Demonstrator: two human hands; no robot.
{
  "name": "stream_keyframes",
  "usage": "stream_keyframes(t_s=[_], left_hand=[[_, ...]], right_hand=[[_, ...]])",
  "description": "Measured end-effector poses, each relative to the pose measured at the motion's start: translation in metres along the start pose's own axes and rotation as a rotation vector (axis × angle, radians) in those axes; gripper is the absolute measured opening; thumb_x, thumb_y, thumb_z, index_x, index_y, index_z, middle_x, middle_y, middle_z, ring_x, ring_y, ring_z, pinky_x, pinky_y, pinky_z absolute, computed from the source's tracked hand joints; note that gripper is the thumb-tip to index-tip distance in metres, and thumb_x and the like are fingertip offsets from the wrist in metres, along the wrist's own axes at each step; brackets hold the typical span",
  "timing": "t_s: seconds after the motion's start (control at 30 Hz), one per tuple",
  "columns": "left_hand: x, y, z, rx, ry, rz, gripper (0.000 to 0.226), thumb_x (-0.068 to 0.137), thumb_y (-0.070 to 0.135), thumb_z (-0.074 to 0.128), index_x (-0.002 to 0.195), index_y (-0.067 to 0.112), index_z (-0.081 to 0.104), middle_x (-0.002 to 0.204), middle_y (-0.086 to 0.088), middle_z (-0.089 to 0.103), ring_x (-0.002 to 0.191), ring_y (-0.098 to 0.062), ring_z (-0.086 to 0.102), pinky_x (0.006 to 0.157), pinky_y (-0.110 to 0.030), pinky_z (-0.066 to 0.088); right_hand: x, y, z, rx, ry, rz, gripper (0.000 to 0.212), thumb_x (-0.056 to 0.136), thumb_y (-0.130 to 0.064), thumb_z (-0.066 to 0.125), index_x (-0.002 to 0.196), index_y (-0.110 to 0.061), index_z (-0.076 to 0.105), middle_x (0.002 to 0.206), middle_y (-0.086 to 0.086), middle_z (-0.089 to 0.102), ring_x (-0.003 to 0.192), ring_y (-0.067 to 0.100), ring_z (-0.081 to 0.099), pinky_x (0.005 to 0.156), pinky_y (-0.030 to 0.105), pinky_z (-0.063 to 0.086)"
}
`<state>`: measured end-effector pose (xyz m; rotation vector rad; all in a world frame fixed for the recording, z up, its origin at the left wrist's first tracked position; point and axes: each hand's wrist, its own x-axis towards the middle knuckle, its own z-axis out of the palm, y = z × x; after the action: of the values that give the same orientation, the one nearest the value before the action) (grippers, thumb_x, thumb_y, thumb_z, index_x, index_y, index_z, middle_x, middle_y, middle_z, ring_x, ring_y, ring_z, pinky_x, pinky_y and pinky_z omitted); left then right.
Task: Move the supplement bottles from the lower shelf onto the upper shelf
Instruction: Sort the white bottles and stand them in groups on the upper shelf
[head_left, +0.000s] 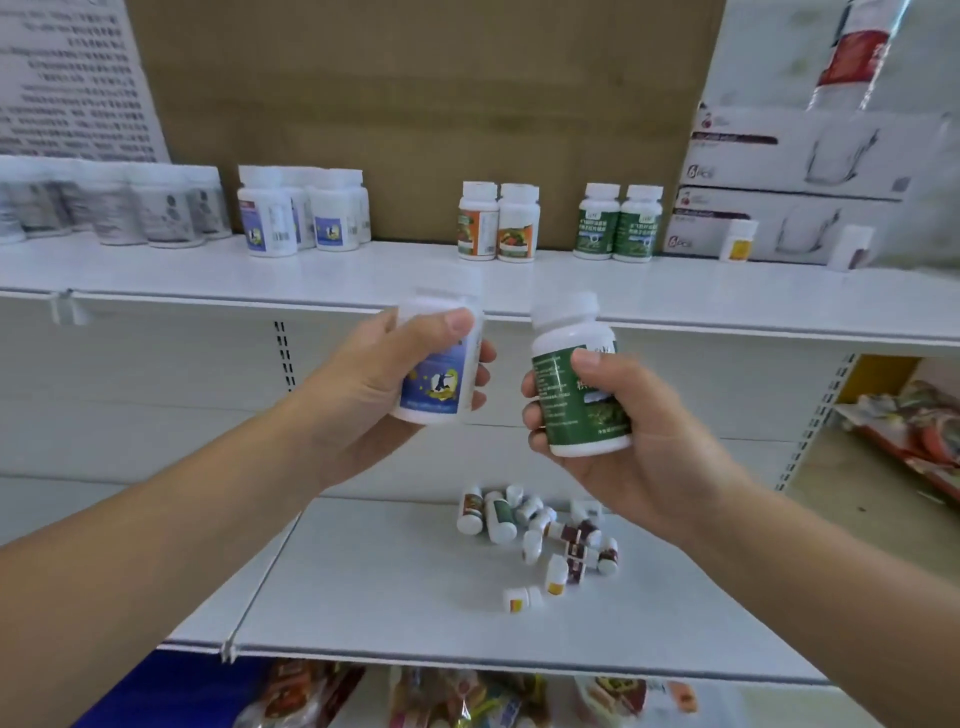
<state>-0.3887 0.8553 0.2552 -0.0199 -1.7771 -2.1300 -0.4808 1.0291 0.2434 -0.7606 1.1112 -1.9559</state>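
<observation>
My left hand grips a white bottle with a blue label, held upright in front of the upper shelf's edge. My right hand grips a white bottle with a green label beside it. On the upper shelf stand grouped bottles: blue-labelled, orange-labelled and green-labelled. On the lower shelf several small bottles lie tumbled in a heap, below my right hand.
Grey-labelled jars fill the upper shelf's left end. White glassware boxes are stacked at the right, with a small yellow-labelled bottle before them. Packaged goods lie under the lower shelf. A brown cardboard panel backs the shelves.
</observation>
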Motion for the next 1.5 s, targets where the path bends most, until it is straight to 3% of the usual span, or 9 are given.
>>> stream_keyframes(t_s=[0.1,0.2,0.5,0.73,0.97,1.13,1.23,1.33,1.5], left_hand=[[0.012,0.027,0.007,0.025,-0.038,0.135,0.014,0.069,0.02,0.069,0.079,0.015,0.078,0.074,-0.001,0.074,0.066,-0.013,0.071,0.059,-0.023,0.056],[0.027,0.048,0.006,0.099,-0.11,0.22,0.026,0.079,0.027,0.056,0.077,0.019,0.08,0.079,0.002,0.076,0.074,-0.011,0.073,0.065,-0.022,0.056],[0.101,0.086,-0.034,0.398,-0.125,0.168,0.029,0.073,0.019,0.079,0.101,0.016,0.072,0.097,-0.001,0.077,0.088,-0.015,0.072,0.08,-0.028,0.059],[0.163,0.089,-0.034,0.586,-0.191,0.097,0.036,0.076,0.018,0.077,0.11,0.014,0.066,0.102,-0.003,0.075,0.094,-0.021,0.073,0.083,-0.032,0.058],[0.203,0.079,-0.034,0.812,-0.191,0.172,0.058,0.053,0.047,0.082,0.1,0.017,0.065,0.095,-0.006,0.072,0.09,-0.022,0.07,0.09,-0.047,0.054],[0.213,0.054,-0.045,0.816,-0.232,0.162,0.038,0.058,0.039,0.08,0.089,0.024,0.065,0.077,0.012,0.068,0.073,-0.006,0.065,0.068,-0.03,0.052],[0.214,0.049,-0.05,0.818,-0.218,0.163,0.044,0.055,0.04,0.082,0.093,0.025,0.065,0.089,0.006,0.071,0.081,-0.007,0.068,0.079,-0.035,0.057],[0.212,0.048,-0.052,0.821,-0.203,0.187,0.056,0.051,0.045,0.081,0.1,0.024,0.065,0.099,0.002,0.073,0.087,-0.009,0.069,0.083,-0.036,0.058],[0.209,0.046,-0.054,0.813,-0.191,0.187,0.055,0.052,0.046,0.082,0.1,0.025,0.065,0.101,0.001,0.073,0.092,-0.013,0.07,0.087,-0.039,0.058]], right_hand=[[0.007,-0.03,0.009,-0.093,0.038,-0.08,0.044,0.064,-0.026,0.067,0.103,-0.008,0.058,0.082,0.007,0.064,0.068,0.016,0.064,0.064,0.025,0.055],[0.019,-0.058,0.013,-0.228,0.015,-0.184,0.027,0.076,-0.026,0.058,0.1,-0.014,0.062,0.078,-0.002,0.068,0.072,0.009,0.064,0.069,0.02,0.053],[0.086,-0.102,-0.001,-0.559,0.017,-0.278,0.031,0.081,-0.016,0.066,0.111,-0.013,0.063,0.098,0.002,0.072,0.096,0.017,0.068,0.085,0.033,0.056],[0.139,-0.148,-0.042,-0.938,0.091,-0.182,0.041,0.068,-0.014,0.071,0.109,-0.016,0.063,0.105,0.004,0.072,0.097,0.016,0.07,0.085,0.026,0.056],[0.175,-0.173,-0.095,-1.375,0.22,-0.034,0.041,0.069,-0.019,0.085,0.106,-0.018,0.064,0.105,0.009,0.072,0.098,0.024,0.069,0.094,0.042,0.052],[0.164,-0.175,-0.131,-1.265,0.303,-0.054,0.034,0.075,-0.004,0.079,0.102,-0.013,0.06,0.106,0.017,0.069,0.088,0.02,0.067,0.075,0.028,0.054],[0.159,-0.178,-0.139,-1.315,0.364,-0.072,0.038,0.076,-0.007,0.08,0.106,-0.014,0.059,0.109,0.017,0.067,0.085,0.016,0.068,0.072,0.024,0.055],[0.16,-0.176,-0.141,-1.297,0.431,-0.119,0.046,0.077,-0.002,0.078,0.115,-0.01,0.053,0.102,0.01,0.061,0.063,0.001,0.062,0.049,0.008,0.044],[0.162,-0.172,-0.145,-1.264,0.483,-0.16,0.053,0.075,-0.002,0.079,0.117,-0.011,0.048,0.099,0.009,0.057,0.069,0.01,0.058,0.047,0.009,0.044]])
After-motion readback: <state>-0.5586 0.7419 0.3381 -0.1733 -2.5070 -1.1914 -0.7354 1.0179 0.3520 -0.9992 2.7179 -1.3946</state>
